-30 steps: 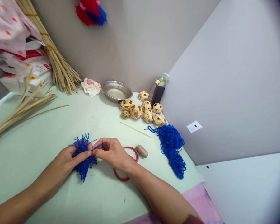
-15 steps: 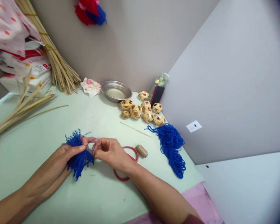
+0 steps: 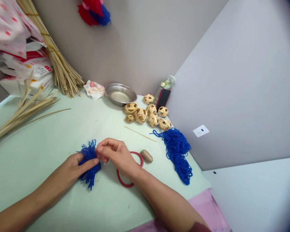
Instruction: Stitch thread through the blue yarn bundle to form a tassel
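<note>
A bundle of blue yarn point(image 3: 89, 175), its cut ends fraying out above and below, is gripped around its middle by my left hand point(image 3: 73, 166). The thumb lies across the front of the bundle, and the other fingers are mostly hidden behind it. Right against the bundle's right side, my right hand point(image 3: 116, 156) is closed in a pinch. What sits between those fingertips is too small to make out. Partly under the right forearm are red-handled scissors point(image 3: 141, 160), and close by them lies a spool of tan thread point(image 3: 147, 156).
Loose blue yarn point(image 3: 177, 151) lies at the right. Several woven balls point(image 3: 140, 115) sit behind, near a metal bowl point(image 3: 120, 94), a phone point(image 3: 163, 99) and a green-lidded bottle point(image 3: 168, 82). Bundled strips point(image 3: 21, 112) lie left. A thin strip point(image 3: 140, 133) rests mid-table.
My left hand has moved slightly right and down with the yarn bundle, turning it more upright. The strand that showed between the hands is now hidden, and the right fingers are closed tighter.
</note>
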A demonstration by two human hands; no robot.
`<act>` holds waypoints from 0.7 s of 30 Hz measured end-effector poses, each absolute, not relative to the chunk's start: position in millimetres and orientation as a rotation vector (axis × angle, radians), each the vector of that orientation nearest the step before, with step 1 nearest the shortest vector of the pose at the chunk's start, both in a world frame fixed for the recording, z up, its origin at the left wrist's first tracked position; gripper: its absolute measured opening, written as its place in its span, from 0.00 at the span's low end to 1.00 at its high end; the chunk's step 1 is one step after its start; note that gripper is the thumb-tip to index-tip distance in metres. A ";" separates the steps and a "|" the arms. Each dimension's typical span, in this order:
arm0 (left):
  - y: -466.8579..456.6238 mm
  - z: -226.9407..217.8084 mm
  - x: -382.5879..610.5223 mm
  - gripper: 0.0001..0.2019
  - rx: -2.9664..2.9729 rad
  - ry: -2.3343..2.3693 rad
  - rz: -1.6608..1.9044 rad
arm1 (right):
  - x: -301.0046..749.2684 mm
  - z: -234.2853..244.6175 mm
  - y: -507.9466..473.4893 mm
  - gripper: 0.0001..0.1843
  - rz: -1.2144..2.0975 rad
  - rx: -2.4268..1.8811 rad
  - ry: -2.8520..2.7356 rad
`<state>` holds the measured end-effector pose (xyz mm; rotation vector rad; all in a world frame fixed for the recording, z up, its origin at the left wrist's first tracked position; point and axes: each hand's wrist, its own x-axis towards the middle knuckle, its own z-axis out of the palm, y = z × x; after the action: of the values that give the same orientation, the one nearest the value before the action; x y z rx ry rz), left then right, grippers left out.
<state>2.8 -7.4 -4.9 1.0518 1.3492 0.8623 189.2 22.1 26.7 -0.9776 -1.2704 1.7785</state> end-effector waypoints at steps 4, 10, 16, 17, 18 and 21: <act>-8.2 -3.3 2.6 0.17 0.863 1.252 0.921 | 193.1 30.9 24.3 0.19 1.647 -1.066 -1.256; -4.7 1.6 -3.2 0.18 0.699 1.197 1.022 | 196.6 27.8 22.4 0.24 1.647 -1.092 -1.538; -4.8 4.5 -2.9 0.19 0.713 1.206 1.027 | 196.1 25.8 20.3 0.13 1.678 -1.062 -1.631; -4.8 3.6 -3.0 0.18 0.731 1.212 1.022 | 196.0 27.5 19.8 0.10 1.596 -1.086 -1.653; -4.8 2.3 -3.1 0.18 0.759 1.217 1.019 | 195.7 29.4 19.2 0.06 1.520 -1.104 -1.670; -5.0 -1.6 -3.0 0.17 0.863 1.237 1.013 | 194.3 33.0 17.1 0.04 1.416 -1.128 -1.674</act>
<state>-3.0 -5.0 -1.6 0.8625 1.2371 1.0132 194.3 17.1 33.0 -1.1285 -1.6739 1.4164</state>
